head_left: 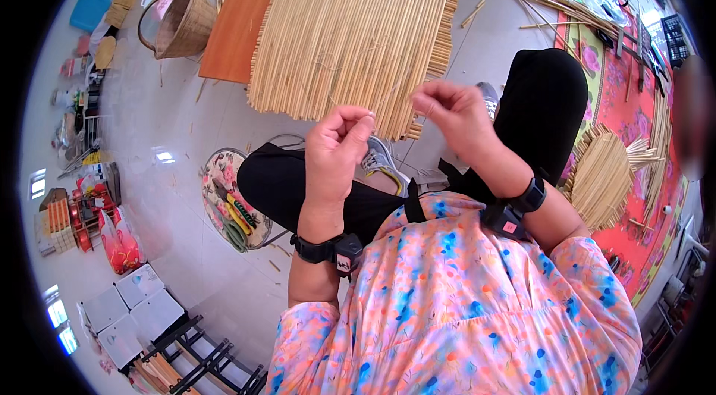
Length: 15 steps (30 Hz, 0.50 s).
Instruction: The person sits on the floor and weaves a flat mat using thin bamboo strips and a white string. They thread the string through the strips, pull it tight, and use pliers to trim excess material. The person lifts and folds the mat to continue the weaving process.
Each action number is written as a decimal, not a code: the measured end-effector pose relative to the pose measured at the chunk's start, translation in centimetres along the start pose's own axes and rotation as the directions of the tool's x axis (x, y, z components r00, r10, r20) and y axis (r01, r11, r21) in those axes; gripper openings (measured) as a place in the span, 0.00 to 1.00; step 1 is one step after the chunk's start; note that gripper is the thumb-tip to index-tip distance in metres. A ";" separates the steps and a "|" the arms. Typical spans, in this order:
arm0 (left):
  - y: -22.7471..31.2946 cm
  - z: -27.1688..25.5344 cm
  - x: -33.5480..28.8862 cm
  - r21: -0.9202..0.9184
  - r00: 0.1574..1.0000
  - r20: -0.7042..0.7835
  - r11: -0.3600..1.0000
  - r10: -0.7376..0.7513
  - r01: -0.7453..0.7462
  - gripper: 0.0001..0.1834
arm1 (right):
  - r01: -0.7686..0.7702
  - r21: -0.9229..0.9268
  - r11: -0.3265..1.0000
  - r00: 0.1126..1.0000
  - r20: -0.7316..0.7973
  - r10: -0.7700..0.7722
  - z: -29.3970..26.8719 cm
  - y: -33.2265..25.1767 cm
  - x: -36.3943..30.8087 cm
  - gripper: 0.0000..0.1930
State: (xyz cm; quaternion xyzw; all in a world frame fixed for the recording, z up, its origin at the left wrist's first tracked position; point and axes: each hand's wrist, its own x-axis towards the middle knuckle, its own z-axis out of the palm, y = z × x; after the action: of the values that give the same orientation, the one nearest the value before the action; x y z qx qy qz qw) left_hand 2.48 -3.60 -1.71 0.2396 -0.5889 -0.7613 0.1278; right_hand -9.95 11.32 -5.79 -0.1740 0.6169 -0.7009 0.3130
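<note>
1. Pale tiled floor (175, 261) spreads around us; nearest is our flowered shirt (455, 298), with dark-trousered knees parted to left and right beyond it.

2. Beside the left knee we see a round, flower-patterned seat (217, 185) carrying tools with yellow and green handles (240, 216); on the right, a smaller rounded reed piece (600, 175) lies on a red flowered cloth (619, 108).

3. Our hands hang between and beyond the knees, apart from each other. On the left hand (339, 141) thumb and fingertips meet in a pinch, the rest curled; the right hand (455, 115) is pinched likewise. Whether either grips anything as fine as thread, we cannot tell.

4. Straight beyond both hands lies the large reed mat (358, 29), its stalks running near to far with a slight lean toward the far right. Our left fingertips overlap its near edge, closer to its middle; our right ones are by its near right corner. Touching or just above, we cannot tell.

5. Under the mat, an orange-brown surface (227, 41) shows along the left; the mat's far end leaves our view.

6. Farther out, a wicker basket (179, 26) stands left, and loose reeds (552, 8) lie far right.
</note>
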 end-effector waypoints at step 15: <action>-0.7 0.4 0.8 -0.299 0.997 0.042 0.953 0.064 -0.049 0.06 | 0.099 0.207 0.973 0.895 0.409 -0.178 2.7 -0.6 -0.8 0.03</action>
State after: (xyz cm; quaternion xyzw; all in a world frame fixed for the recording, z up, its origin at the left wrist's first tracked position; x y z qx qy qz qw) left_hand 1.71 -3.45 -2.51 0.1810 -0.4772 -0.8432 0.1689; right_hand -7.75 9.83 -4.58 -0.3369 0.4536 -0.7196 0.4036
